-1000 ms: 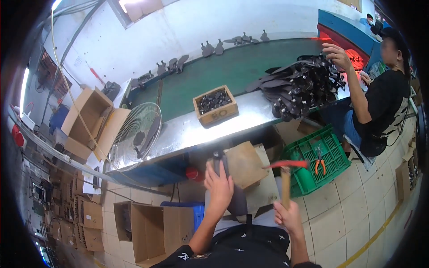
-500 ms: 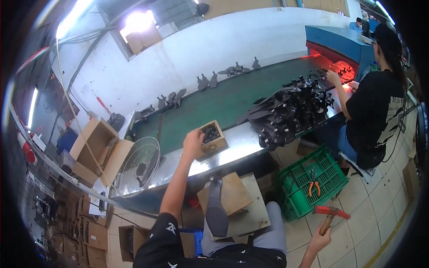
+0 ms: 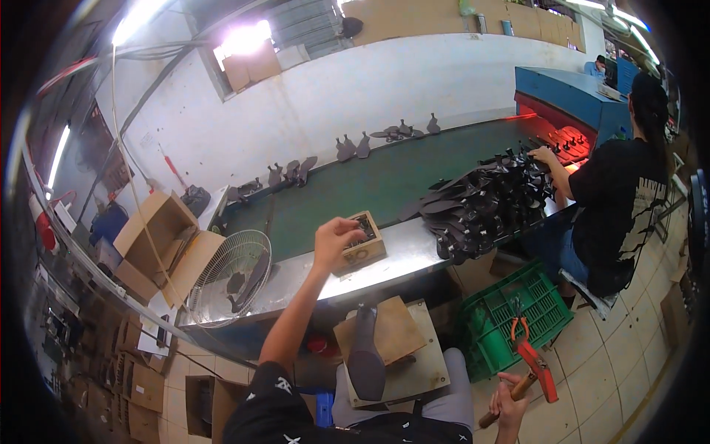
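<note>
Now the left hand (image 3: 334, 238) dips bent fingers into the small box (image 3: 361, 244) at three o'clock, while the right hand (image 3: 509, 399) grips a hammer (image 3: 529, 370).

Small brown box (image 3: 361, 244) on bench; open cartons (image 3: 159, 240) left.

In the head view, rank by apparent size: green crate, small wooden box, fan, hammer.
1. Fan and green crate: about alike, not ranked.
2. Hammer.
3. Small wooden box, though it sits farther away.
</note>
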Demonstrator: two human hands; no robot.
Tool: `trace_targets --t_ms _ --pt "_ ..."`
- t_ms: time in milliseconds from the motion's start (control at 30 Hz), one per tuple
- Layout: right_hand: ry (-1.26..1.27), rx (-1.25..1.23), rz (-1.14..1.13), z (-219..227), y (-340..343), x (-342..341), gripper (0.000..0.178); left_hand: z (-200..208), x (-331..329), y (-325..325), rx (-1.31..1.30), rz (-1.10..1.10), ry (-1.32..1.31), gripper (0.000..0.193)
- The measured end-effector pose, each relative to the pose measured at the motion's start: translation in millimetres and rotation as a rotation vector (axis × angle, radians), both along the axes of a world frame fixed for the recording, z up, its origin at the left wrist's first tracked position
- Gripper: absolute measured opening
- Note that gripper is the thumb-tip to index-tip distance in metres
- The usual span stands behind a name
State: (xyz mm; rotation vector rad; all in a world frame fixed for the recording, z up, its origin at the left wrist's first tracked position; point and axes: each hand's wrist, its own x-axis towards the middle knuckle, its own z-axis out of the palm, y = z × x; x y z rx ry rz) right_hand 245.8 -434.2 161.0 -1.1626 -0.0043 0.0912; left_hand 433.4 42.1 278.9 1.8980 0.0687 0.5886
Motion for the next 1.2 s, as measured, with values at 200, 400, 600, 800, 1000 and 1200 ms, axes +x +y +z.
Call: trace_targets --t_ms 200,400,600,800,1000,1200 --pt "-0.303 -0.210 0.408 91 86 50 0.040 44 -151 -105 -0.375 -0.256 -0.194 0.025" --pt "-0.393 -0.015 0.539 121 177 56 0.025 36 -224 -121 -0.810 -0.371 -0.132 0.020" --pt "-0.309 0.057 0.653 131 200 26 0.021 34 -252 -115 -0.092 -0.168 -0.139 0.025" --pt "-0.194 0.062 0.606 117 188 10 0.015 26 -258 -120 -0.096 -0.161 -0.190 0.056" --pt "-0.108 0.124 0.598 113 171 10 0.018 17 -252 -137 -0.259 -0.182 -0.189 0.051" --pt "-0.284 0.020 0.533 98 163 27 0.022 -18 -216 -109 0.124 -0.059 -0.217 0.061"
